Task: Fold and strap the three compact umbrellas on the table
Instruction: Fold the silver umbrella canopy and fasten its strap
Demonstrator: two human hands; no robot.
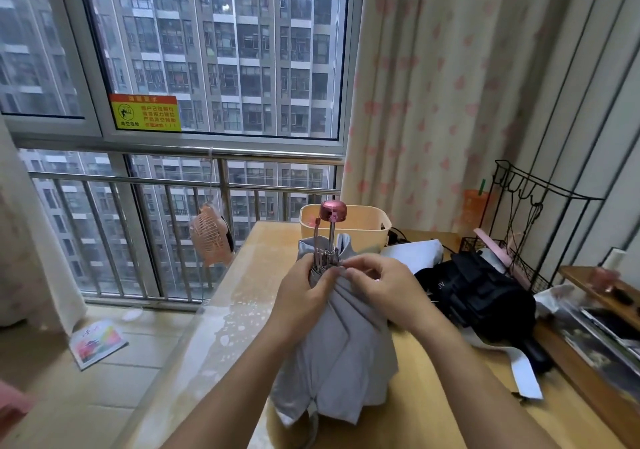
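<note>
1 grey umbrella (346,344) upright over the worktop (433,400), our left hand (304,298) gripping its gathered top, our right hand (384,289) pinching the rib tips, black umbrella (478,296) beside.

Lit softly by grey daylight through the tall glass window (214,50); washed with pale glare across the glossy yellow counter (242,310); bowed at edges, faintly soft.

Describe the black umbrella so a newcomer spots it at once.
Find the wooden table by the window. Right of the grey umbrella held upright by the left hand and right hand, the black umbrella lies in a heap before the wire rack. It is the only dark one; the grey one has a pink handle.
</note>
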